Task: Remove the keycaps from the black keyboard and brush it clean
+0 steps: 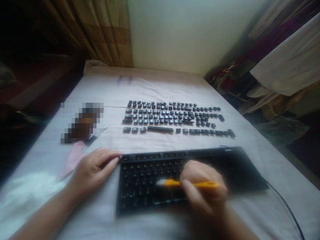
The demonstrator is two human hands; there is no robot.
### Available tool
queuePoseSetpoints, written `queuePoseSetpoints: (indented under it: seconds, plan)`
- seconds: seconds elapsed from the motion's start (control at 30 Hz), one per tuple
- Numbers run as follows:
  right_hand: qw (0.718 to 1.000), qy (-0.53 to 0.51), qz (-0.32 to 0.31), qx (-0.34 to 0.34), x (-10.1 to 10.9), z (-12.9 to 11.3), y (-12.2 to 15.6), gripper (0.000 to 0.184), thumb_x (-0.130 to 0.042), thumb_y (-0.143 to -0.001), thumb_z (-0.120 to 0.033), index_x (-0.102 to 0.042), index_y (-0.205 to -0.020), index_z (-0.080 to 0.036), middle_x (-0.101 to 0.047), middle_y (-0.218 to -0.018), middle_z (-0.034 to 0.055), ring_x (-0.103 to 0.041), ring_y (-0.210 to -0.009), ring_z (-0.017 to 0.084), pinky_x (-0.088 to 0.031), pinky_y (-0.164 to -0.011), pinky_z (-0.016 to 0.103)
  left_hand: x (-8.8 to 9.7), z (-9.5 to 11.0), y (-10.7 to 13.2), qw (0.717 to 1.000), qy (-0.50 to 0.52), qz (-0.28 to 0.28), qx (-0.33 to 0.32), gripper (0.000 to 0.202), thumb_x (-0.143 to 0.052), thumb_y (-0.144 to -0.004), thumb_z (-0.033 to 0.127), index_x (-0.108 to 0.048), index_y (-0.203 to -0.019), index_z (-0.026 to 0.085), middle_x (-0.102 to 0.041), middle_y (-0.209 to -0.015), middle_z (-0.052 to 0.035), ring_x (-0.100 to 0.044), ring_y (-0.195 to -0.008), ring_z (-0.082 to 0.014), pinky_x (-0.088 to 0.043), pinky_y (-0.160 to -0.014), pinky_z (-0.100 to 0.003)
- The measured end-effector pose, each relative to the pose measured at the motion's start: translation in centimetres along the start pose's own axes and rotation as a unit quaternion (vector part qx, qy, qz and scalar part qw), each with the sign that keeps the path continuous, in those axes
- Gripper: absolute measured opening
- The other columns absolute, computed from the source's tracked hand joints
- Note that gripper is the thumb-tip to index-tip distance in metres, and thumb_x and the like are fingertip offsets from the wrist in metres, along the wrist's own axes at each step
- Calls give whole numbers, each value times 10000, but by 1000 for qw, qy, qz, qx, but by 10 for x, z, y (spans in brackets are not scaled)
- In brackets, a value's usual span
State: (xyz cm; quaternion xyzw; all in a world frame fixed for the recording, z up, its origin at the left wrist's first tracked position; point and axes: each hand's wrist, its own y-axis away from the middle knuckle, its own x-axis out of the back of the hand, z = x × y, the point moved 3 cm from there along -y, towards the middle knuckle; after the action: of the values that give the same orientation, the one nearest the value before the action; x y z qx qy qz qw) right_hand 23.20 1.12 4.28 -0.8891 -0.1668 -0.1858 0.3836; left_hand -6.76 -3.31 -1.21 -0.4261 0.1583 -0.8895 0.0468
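A black keyboard (pixel 140 186) with its keycaps off lies on the cloth in front of me, its small key posts showing in rows. My left hand (pixel 96 166) is at its upper left corner, with index finger and thumb against the edge. Over the middle of the keyboard, my right hand (pixel 203 186) is closed around a yellow brush (pixel 172 182). The brush's pale bristles point left, close over the keys; motion blurs them, so I cannot tell whether they touch.
Behind the keyboard, loose black keycaps (pixel 160 116) lie in rows, with the long spacebar (pixel 160 129) in front. A pink cloth (pixel 72 158) and a pixelated item (pixel 82 123) are on the left. A cable (pixel 285 203) runs off the keyboard's right side.
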Motion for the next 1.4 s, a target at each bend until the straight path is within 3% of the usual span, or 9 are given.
queuePoseSetpoints:
  seconds: [0.3,0.57,0.73,1.13,1.4]
  plan:
    - [999,-16,-29,-27,-6,-1,2,186,-521,-808,-56,-533,-716,-216,-547,-576,-22,-505,-487,133,-382,-508,285,-1,-1,4,999,12,-7,41,210,-582,-942,373,-749,-1033,283,-766,-959,-11,-715,-872,-177,-581,-801,-296]
    - [997,-58,-32,-28,-7,-3,2,159,-523,-801,-55,-550,-756,-206,-582,-600,-11,-534,-497,131,-412,-517,280,0,0,2,1000,10,-3,25,177,-610,-930,343,-746,-1031,293,-768,-952,14,-721,-863,-160,-579,-786,-258]
    - [998,-38,-2,-48,1,1,-3,174,-523,-819,-55,-552,-738,-206,-577,-599,-11,-537,-508,133,-422,-530,285,1,2,1,1000,-1,0,14,173,-615,-926,328,-752,-1025,289,-772,-950,13,-723,-849,-155,-584,-774,-250]
    - [997,-47,-54,-16,-9,2,1,156,-542,-809,-61,-559,-735,-198,-588,-582,-3,-530,-485,122,-411,-501,260,2,2,1,1000,-1,14,-8,171,-609,-928,308,-747,-1028,296,-776,-955,11,-731,-859,-148,-595,-773,-256]
    - [998,-53,-6,-44,-1,4,-2,190,-538,-821,-49,-574,-725,-210,-601,-578,-11,-561,-482,136,-455,-505,272,0,1,0,1000,-1,12,-4,173,-609,-926,327,-747,-1030,309,-776,-954,22,-732,-865,-148,-592,-783,-254]
